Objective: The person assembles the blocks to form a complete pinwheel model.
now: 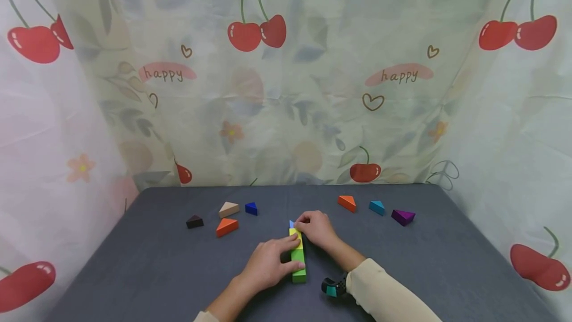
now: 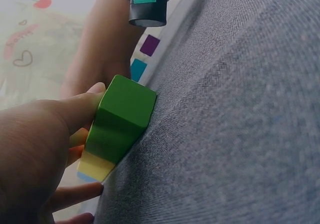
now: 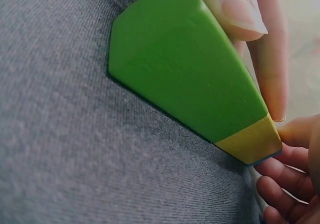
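In the head view, a green block point(image 1: 298, 262), a yellow block point(image 1: 293, 231) and a light blue block point(image 1: 291, 223) lie end to end in a row on the dark cloth. My left hand point(image 1: 266, 262) rests along the row, its thumb on the green block and its index finger on the yellow one. At the far end, my right hand point(image 1: 317, 227) pinches the light blue block, mostly hidden by its fingers. The right wrist view shows the green side point(image 3: 180, 68) meeting the yellow one point(image 3: 252, 141), with only a blue edge beyond.
Toward the back left lie a black block point(image 1: 194, 221), a beige block point(image 1: 229, 209), an orange block point(image 1: 227, 227) and a dark blue block point(image 1: 251, 208). Another orange block point(image 1: 347, 202), a teal block point(image 1: 377, 207) and a purple block point(image 1: 403, 217) lie back right. A patterned curtain point(image 1: 286, 128) surrounds the table.
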Motion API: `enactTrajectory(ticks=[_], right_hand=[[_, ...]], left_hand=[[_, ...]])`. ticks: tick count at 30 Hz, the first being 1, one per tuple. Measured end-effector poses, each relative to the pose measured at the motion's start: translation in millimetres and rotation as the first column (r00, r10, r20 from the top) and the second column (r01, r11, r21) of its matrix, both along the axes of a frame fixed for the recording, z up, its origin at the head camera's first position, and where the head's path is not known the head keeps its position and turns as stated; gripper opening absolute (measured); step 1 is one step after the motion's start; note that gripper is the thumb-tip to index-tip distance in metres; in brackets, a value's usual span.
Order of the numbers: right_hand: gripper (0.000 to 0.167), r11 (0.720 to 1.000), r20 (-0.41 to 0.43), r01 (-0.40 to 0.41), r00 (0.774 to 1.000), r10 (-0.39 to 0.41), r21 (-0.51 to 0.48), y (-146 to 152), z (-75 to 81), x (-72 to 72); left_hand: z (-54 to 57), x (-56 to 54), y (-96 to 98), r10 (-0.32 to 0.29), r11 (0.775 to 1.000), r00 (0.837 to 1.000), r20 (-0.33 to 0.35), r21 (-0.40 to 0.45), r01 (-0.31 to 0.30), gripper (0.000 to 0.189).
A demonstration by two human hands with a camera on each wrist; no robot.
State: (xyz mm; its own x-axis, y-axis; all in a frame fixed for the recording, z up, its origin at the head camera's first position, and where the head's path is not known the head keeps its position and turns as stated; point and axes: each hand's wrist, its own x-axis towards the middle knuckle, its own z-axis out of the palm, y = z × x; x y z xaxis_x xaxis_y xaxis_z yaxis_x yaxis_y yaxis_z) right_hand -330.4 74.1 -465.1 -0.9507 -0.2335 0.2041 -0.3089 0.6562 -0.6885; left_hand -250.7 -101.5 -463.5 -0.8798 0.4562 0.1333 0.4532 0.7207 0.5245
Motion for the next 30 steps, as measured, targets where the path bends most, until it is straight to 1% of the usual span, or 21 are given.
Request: enactTrajectory(ticks=[6,17,21,25,30], right_hand=[[0.009,1.0,0.011,0.021,1.0,-0.021,-0.001,-1.6,0.0,0.2],[0.01,0.999,0.022,0.035,0.999,-0.035,-0.008,-0.9,-0.1,0.0],[0.009,0.999,0.005,0.046,0.999,-0.046,-0.021,3.3,2.2,-0.2],[0.008,0.998,-0.029,0.05,0.998,-0.051,-0.036,10.8,8.2,-1.6],[0.006,0.999,-0.078,0.038,0.996,-0.04,-0.03,22.8,15.6,-6.1]], left_hand=[[-0.7,-1.1,-0.2,-0.003,1.0,1.0,0.0,-0.006,0.003,0.063],[-0.8,-0.9,-0.3,0.004,1.0,1.0,-0.002,-0.005,-0.004,0.063],[-0.7,-0.4,0.7,0.008,1.0,1.0,-0.004,-0.003,-0.008,0.063],[-0.5,-0.1,1.1,0.015,1.0,1.0,-0.001,0.0,-0.015,0.063],[-1.2,0.2,1.4,0.017,1.0,1.0,0.001,0.003,-0.017,0.062]])
